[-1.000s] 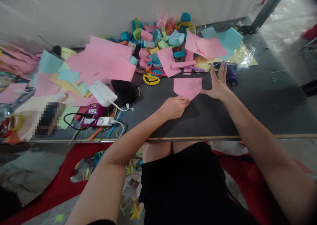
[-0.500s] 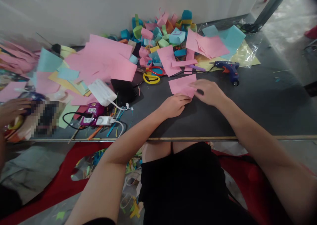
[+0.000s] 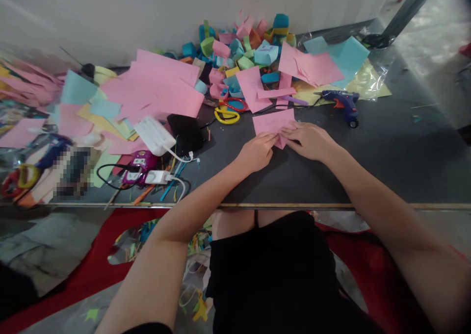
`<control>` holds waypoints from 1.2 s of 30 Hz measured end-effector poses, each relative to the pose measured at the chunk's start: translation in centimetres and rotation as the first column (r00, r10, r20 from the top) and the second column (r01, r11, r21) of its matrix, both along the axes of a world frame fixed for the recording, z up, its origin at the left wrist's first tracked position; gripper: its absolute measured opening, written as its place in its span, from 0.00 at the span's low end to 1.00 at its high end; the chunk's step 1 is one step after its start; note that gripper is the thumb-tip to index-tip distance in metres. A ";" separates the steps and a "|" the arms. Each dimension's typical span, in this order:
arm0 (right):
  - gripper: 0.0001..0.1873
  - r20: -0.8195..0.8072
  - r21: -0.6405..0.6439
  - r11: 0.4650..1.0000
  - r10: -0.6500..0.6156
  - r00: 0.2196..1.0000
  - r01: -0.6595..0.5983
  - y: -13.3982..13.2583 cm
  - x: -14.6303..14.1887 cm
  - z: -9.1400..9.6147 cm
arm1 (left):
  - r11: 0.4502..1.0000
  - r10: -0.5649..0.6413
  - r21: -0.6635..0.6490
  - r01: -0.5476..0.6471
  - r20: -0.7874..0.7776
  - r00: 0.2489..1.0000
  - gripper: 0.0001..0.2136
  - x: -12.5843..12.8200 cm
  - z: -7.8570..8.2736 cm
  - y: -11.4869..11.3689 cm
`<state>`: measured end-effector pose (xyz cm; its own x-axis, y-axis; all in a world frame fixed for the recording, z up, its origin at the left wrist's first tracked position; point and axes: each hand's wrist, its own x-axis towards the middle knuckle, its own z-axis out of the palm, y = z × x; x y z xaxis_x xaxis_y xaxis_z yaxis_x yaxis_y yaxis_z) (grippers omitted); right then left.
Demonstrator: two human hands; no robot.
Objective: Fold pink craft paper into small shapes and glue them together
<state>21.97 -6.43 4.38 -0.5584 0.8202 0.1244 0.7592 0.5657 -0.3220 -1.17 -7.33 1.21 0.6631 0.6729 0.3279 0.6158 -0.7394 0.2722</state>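
A sheet of pink paper (image 3: 268,121) lies on the dark table in front of me, its near part folded to a point. My left hand (image 3: 256,152) is on its lower left side, with the fingers closed together at the fold. From the other side, my right hand (image 3: 308,140) grips the right edge, its thumb low and its fingers on top. The fingertips of both hands almost meet at the paper's middle. Just behind the sheet are scissors with red and yellow handles (image 3: 226,116) and a purple pen-like stick (image 3: 295,100).
A blue glue gun (image 3: 344,103) lies to the right. Folded paper pieces (image 3: 243,49) are heaped at the back. Pink sheets (image 3: 154,89), a white power bank (image 3: 154,135) and a purple power socket (image 3: 140,167) with cables crowd the left. The table's front edge (image 3: 294,206) runs below my forearms.
My right hand has come down and inward, laying its fingers on the paper. My left fingers have shifted slightly up the fold. Another person's hand at the far left has left the view.
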 end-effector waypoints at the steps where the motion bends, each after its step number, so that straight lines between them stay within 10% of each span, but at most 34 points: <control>1: 0.22 0.004 0.006 1.000 -0.002 1.000 0.002 -0.1 0.0 0.0 | 1.000 -0.002 -0.006 0.002 -0.007 1.000 0.23 0.0 0.0 0.0; 36: 0.50 -0.334 -0.121 0.979 -0.197 0.922 0.165 2.5 1.1 -2.7 | 0.975 -0.154 0.151 0.166 -0.083 0.984 0.17 0.1 0.7 -0.5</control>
<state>23.08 -3.88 1.70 -0.3354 0.9198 0.2036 0.6803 0.3860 -0.6230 -1.09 -7.84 1.94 0.7833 0.5001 0.3693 0.4995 -0.8599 0.1050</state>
